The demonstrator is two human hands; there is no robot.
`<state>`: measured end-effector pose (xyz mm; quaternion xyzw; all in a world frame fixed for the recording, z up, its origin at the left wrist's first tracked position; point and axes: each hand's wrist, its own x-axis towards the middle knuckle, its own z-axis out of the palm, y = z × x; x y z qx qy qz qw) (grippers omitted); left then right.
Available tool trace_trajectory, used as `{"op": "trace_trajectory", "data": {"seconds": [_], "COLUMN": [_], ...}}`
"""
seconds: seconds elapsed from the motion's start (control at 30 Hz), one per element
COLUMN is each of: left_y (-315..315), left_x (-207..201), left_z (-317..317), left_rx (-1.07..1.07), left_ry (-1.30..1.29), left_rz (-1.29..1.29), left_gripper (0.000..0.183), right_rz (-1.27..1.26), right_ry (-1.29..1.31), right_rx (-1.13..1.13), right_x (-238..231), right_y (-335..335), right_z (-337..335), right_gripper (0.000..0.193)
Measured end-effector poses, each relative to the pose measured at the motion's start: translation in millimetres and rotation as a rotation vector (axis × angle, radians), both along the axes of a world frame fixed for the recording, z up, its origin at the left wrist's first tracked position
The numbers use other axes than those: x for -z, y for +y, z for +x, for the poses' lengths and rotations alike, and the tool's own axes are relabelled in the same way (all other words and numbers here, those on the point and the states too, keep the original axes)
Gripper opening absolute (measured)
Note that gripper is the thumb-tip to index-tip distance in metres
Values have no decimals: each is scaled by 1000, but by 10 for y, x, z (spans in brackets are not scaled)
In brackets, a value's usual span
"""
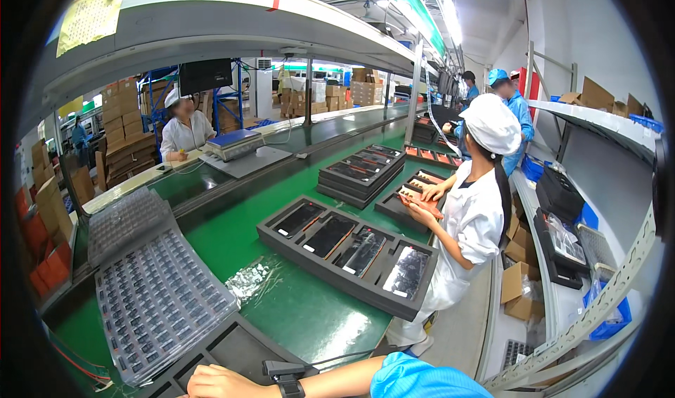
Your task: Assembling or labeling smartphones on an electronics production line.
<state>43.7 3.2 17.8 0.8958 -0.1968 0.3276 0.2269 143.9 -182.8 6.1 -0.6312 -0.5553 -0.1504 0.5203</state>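
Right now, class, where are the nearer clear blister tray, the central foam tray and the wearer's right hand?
Nearer clear blister tray [158, 296], head view: pocketed middle.
Central foam tray [330, 269], head view: near wall.
Wearer's right hand [226, 382], head view: back.

Wht wall [613, 36] & shelf [598, 119] at R, gry flr [463, 324], tube lts [450, 20] lit o'head.

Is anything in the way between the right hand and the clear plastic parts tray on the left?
Only the rim of the dark foam tray lies between the right hand and the clear plastic tray; nothing visible stands above it. The fingertips aren't clearly visible.
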Motion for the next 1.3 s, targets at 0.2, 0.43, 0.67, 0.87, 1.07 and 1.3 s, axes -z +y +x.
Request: {"op": "trace_trajectory", "data": {"seconds": [0.2, 0.43, 0.67, 0.87, 1.07, 1.3], "left_y": [-62, -49, -76, -84, -119, -116], "left_x": [-58, -66, -135, -141, -202, -238], "left_z": [-1, 33, 18, 14, 52, 59], "left_rx": [-8, -31, -102, -76, -45, -41], "left_ry": [32, 120, 228, 214, 249, 232], "left_rz": [-34, -130, -230, -233, -266, -247], "left_gripper": [13, 12, 8, 6, 5, 5], "right_rz": [67, -17, -164, -54, 64, -14], "right_ry": [77, 570, 864, 933, 1085, 886], "right_rx": [-55, -133, -464, -486, -332, -186], "right_x": [44, -166, -79, 98, 167, 95], "right_y": [31, -172, -304, -442, -467, -486], "right_z": [56, 65, 316, 541, 511, 484], "right_gripper": [20, 13, 30, 19, 17, 21]}}
